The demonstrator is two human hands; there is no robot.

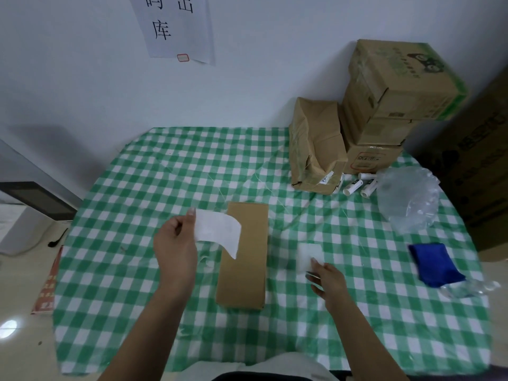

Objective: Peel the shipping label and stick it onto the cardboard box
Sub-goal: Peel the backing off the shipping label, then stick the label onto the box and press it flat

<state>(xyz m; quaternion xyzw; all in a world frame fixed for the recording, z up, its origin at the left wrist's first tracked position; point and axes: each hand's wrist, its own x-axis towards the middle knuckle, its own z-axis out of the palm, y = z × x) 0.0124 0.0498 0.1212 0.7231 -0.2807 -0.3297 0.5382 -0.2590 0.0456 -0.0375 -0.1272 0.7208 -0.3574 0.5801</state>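
Head view: the curled white shipping label (217,232) hangs over the flat brown cardboard box (247,273) in the middle of the table (165,174). The left hand (173,248) pinches its end. The right hand (327,279) pinches a blurry white sheet (309,254) beside the box.

The wall sheet (192,37) reads 出 and 库.

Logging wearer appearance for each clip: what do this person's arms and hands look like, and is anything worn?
Left hand and right hand are bare: no gloves, rings or watch visible. Both forearms are uncovered down to the frame edge, no sleeves. The right hand is motion-blurred, so small details are unclear.
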